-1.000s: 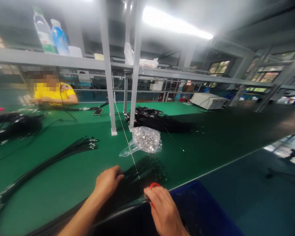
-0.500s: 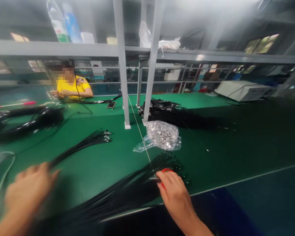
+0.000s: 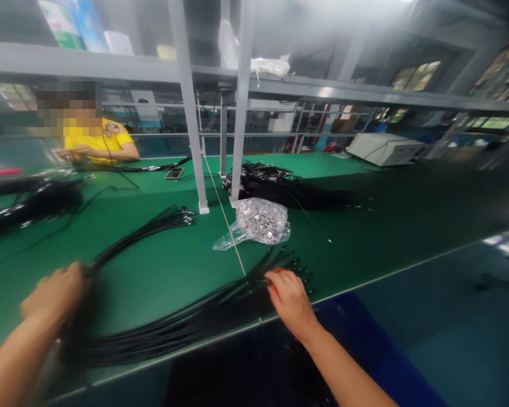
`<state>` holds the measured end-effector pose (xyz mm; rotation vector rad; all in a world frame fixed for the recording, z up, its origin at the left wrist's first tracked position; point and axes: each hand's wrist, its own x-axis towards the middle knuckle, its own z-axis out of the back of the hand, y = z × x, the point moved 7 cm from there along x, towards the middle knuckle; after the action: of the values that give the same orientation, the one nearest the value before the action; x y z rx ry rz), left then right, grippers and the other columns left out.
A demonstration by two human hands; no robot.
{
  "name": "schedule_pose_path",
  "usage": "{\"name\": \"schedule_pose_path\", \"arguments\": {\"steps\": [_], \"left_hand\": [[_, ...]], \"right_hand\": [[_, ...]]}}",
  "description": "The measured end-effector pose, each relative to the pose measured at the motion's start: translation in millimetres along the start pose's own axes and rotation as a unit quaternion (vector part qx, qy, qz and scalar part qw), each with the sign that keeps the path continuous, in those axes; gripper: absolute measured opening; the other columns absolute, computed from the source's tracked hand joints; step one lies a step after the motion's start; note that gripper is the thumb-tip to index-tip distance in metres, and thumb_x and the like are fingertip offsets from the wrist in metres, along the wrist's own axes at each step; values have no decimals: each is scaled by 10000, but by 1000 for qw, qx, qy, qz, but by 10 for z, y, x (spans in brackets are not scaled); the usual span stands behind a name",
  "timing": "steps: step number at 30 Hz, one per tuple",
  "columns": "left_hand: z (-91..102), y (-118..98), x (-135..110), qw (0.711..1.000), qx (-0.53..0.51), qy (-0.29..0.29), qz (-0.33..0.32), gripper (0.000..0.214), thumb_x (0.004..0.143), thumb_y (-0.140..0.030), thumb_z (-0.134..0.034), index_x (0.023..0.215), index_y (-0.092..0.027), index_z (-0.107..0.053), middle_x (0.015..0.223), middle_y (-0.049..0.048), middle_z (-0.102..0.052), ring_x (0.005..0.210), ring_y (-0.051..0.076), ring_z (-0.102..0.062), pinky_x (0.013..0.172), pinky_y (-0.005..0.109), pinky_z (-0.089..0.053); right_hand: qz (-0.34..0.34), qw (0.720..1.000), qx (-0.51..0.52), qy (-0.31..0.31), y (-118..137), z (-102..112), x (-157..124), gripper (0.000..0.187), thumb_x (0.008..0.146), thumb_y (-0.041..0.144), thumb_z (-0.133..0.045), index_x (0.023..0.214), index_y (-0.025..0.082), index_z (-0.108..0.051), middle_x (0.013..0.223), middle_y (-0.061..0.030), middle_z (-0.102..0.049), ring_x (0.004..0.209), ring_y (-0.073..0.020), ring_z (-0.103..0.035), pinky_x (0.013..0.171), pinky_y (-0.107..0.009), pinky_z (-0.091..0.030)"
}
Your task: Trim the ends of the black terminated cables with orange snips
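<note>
A bundle of thin black cables curves across the green bench, its metal-tipped ends pointing away from me. My left hand is closed around the near part of that bundle, at the left. Along the front edge lies a wider spread of black cables, fanned out at the right end. Over that fan my right hand grips red-handled scissors; only a bit of red shows, and the blades are hidden. A clear plastic bag of small metal parts lies just beyond the fanned ends.
Grey shelf posts rise from the bench behind the bag. Behind them lies a large heap of black cables. Coiled cables lie at left, near a co-worker in yellow. A phone and a pale box-shaped device sit farther back.
My left hand's fingers have closed around the cable bundle, where the thumb stood apart before. My right hand still holds the scissors over the fan. The whole view has shifted rightward.
</note>
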<state>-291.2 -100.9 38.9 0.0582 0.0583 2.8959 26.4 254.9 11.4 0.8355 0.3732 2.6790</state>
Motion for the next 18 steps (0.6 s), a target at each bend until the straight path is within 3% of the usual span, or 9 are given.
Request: {"name": "schedule_pose_path", "arguments": {"steps": [3,4,5,7,9,12,15,16,18], "left_hand": [[258,-448,-249,997,29,-42,-49,553,900,-499,-240,1177,-94,-493,1088,170,-577,1074,379,-503,767,434,-427],[320,-642,-418,994,26,-56,-87,537,910,-492,-233,1218,-119,-467,1112,146,-574,1072,335,-513,796,406,-426],[372,-846,-616,988,-32,-68,-138,478,909,-470,-287,1167,-135,-511,1069,118,-604,1010,285,-557,809,367,-432],[366,-1231,-1026,953,-174,-19,-249,358,846,-503,-439,980,-217,-608,973,44,-661,892,222,-613,784,293,-456],[332,-1465,-1328,924,-206,-5,-323,307,819,-519,-503,941,-269,-634,1000,28,-666,943,232,-602,808,298,-456],[181,-1428,-1412,924,-178,-6,-339,389,750,-505,-606,1063,-275,-636,1127,70,-655,1087,293,-543,906,385,-430],[-65,-1089,-1331,936,-154,12,-317,580,636,-445,-712,1187,-306,-599,1248,68,-620,1167,332,-508,945,451,-426],[-145,-965,-1341,936,-163,9,-312,582,622,-451,-717,1180,-331,-607,1248,51,-626,1164,329,-518,949,451,-436],[-339,-768,-1450,938,-181,14,-296,357,649,-475,-683,987,-359,-699,1092,35,-707,1038,329,-608,893,449,-491]], "right_hand": [[-51,997,8,-59,-154,306,-148,227,869,137,-479,1064,185,-584,953,-88,-658,950,-252,-571,845,-406,-472],[-78,993,8,-84,-230,427,-248,214,883,161,-468,1066,184,-575,958,-94,-647,936,-251,-578,844,-410,-475],[-109,988,7,-106,-311,538,-366,206,891,187,-467,1072,183,-565,965,-101,-637,918,-254,-586,825,-415,-485],[-151,980,11,-131,-429,687,-599,197,894,212,-471,1071,188,-555,956,-103,-634,868,-256,-610,783,-418,-502],[-159,978,25,-130,-445,720,-756,181,893,208,-471,1047,192,-565,950,-101,-646,856,-256,-623,770,-415,-509],[-121,985,52,-109,-248,614,-781,187,881,168,-473,1033,197,-577,937,-94,-661,867,-257,-623,778,-424,-508],[-68,991,79,-83,133,457,-674,225,837,109,-496,1010,223,-584,877,-59,-673,846,-252,-616,758,-420,-514],[-55,992,87,-73,272,406,-647,239,818,94,-506,997,232,-584,868,-48,-674,834,-245,-616,747,-409,-521],[-43,992,105,-55,521,312,-630,239,789,65,-504,917,250,-584,816,-17,-664,769,-214,-616,695,-360,-535]]}}
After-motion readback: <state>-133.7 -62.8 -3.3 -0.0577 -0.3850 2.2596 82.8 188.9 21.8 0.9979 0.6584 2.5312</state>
